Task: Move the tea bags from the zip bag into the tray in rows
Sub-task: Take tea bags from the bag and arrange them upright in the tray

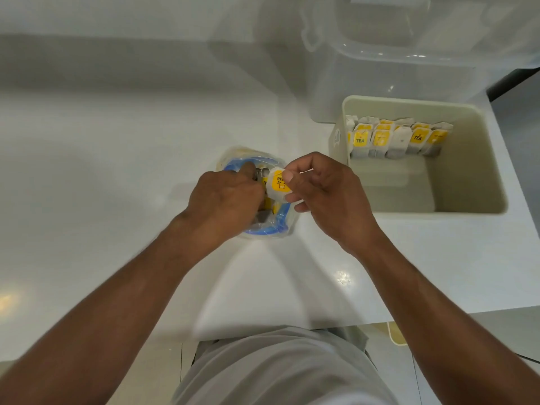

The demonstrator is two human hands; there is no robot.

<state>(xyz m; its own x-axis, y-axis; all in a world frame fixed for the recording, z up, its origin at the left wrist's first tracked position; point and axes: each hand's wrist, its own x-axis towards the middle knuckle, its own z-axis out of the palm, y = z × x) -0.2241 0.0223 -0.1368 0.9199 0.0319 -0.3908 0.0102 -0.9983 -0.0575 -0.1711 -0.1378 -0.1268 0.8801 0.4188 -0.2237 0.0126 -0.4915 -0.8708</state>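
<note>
The right hand (324, 197) pinches a single tea bag (277, 185) between thumb and curled fingers. The thumb tip presses on the right edge of its yellow tag, and most of the white sachet sticks out to the left of the grip. That tea bag hangs just above the open mouth of the zip bag (271, 226), which stands upright on the white counter (102, 171) with its blue zip rim spread wide. The left hand (225, 200) reaches down into the same mouth, knuckles up and fingers bent. Its fingertips are blurred and partly hidden, so whether they hold the rim, a sachet or nothing cannot be told. More yellow tags show inside the bag under both hands. Off to the right, apart from the bag, sits the pale tray (496, 171). One row of tea bags (397, 138) stands on edge along its far wall. A clear plastic container (394, 54) stands behind the tray.
</note>
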